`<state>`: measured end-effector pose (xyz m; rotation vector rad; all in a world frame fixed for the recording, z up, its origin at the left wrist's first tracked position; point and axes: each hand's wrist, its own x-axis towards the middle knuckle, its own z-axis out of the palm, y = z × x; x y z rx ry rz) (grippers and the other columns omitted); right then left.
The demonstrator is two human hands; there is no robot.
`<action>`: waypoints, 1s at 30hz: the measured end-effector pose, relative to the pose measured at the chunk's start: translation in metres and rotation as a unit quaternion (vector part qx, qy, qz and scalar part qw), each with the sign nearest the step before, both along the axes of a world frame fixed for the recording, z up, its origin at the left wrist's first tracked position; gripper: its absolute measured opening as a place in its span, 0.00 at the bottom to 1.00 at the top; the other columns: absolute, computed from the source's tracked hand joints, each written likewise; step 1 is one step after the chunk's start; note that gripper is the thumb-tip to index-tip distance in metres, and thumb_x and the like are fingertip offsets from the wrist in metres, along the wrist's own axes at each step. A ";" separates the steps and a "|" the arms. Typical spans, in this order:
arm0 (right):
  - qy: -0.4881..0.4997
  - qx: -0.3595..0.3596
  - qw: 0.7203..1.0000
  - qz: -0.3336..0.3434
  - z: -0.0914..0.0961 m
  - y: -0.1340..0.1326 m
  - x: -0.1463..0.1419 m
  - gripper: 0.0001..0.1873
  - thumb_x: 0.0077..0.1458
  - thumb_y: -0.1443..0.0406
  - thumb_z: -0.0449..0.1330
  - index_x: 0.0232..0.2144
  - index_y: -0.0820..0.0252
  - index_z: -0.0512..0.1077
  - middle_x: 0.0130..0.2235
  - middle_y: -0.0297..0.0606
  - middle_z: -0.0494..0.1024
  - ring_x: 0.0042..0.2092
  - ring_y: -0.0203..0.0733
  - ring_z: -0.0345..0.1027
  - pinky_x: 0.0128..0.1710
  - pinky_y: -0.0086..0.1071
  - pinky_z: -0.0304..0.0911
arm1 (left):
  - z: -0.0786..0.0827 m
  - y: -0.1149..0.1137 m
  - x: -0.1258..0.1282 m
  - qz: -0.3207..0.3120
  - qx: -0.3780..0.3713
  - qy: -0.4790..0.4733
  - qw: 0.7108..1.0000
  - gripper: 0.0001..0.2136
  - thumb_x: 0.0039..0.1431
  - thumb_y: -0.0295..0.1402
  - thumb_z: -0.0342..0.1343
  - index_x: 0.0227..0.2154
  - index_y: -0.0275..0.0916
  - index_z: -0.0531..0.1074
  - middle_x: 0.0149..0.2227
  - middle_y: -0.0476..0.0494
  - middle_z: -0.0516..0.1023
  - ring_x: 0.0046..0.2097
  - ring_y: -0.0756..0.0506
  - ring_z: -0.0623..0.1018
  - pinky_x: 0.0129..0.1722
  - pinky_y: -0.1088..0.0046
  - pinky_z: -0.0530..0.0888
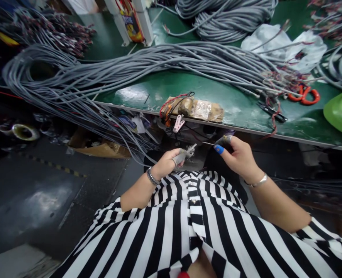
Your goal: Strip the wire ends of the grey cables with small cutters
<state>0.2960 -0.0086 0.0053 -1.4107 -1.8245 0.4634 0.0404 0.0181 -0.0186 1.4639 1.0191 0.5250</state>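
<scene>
My left hand (171, 159), its thumb in a grey covering, is closed on the end of a grey cable (193, 148). Fine pale strands stick out around that end. Opposite it, my right hand (240, 155) pinches a thin straight needle-like piece (208, 143) that points left towards the cable end, with a gap between them. Blue tape covers the right thumb, and a greyish wrap covers the index finger. Whether the piece is a needle or a stiff wire I cannot tell. Both hands are over my lap, below the table edge.
A long bundle of grey cables (159, 61) lies across the green table (188, 87) and droops over its left edge. At the front edge are a taped board (205, 110) and a pink clip (178, 123). Orange-handled scissors (310, 95) and a green basket (340, 112) are right.
</scene>
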 end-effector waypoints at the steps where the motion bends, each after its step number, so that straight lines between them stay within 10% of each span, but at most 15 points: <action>1: -0.017 0.007 1.000 0.002 0.005 -0.002 0.001 0.05 0.55 0.62 0.58 0.32 0.58 0.70 0.30 0.36 0.73 0.31 0.39 0.66 0.33 0.33 0.63 | 0.000 0.001 0.000 -0.012 0.010 0.014 1.000 0.15 0.59 0.42 0.50 0.29 0.34 0.72 0.22 0.51 0.68 0.24 0.54 0.66 0.26 0.79 0.64; 11: -0.273 0.017 0.962 0.020 0.030 -0.023 0.013 0.07 0.54 0.63 0.56 0.25 0.58 0.66 0.29 0.38 0.70 0.30 0.39 0.62 0.28 0.32 0.53 | 0.006 -0.003 0.014 -0.039 0.451 0.127 0.883 0.10 0.60 0.34 0.51 0.37 0.36 0.75 0.30 0.42 0.76 0.33 0.48 0.72 0.36 0.71 0.69; 30: -0.318 0.011 0.946 0.059 0.029 -0.022 -0.002 0.03 0.51 0.68 0.55 0.25 0.59 0.65 0.29 0.38 0.68 0.32 0.40 0.60 0.30 0.32 0.51 | 0.008 -0.010 0.017 -0.041 0.539 0.188 0.820 0.09 0.59 0.29 0.49 0.27 0.36 0.73 0.26 0.44 0.74 0.29 0.48 0.68 0.31 0.71 0.65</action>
